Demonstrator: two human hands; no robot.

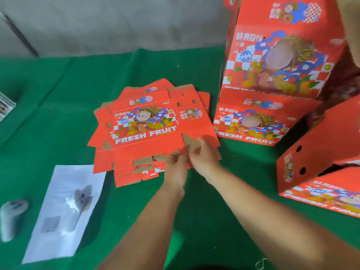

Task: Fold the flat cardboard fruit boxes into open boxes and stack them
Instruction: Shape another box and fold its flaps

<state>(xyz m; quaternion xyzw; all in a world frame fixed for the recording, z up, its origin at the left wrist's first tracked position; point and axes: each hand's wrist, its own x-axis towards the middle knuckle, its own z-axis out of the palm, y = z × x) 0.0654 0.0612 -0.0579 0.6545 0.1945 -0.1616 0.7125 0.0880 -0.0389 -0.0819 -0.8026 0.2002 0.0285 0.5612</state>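
Centre of frame, on the green desk [58, 106]: a loose pile of flat boxes [136, 168], red printed cardboard, fanned at slightly different angles. Topmost flat box [152, 123] face up, "FRESH FRUIT" lettering readable, long axis running left to right with a slight rise toward the right.

Both hands at the near edge of that top sheet, right of its middle. Left hand [176, 166] with fingers curled at the edge of the cardboard, apparently pinching it; exact hold blurred. Right hand [204, 154] just beside it, fingers bent around a brown inner flap [191, 142] at the notch in the near edge. Hands almost touching each other, right one slightly farther up the frame.

Key relation: sheet lying away from both hands toward the upper left, so lifting this near edge would probably swing the long panel up toward the person.

Right side of frame: folded boxes [272, 75] already stacked tall, another folded box [321, 152] tipped at lower right. Lower left: a white plastic bag [62, 211] and a blurred grey object [11, 217].
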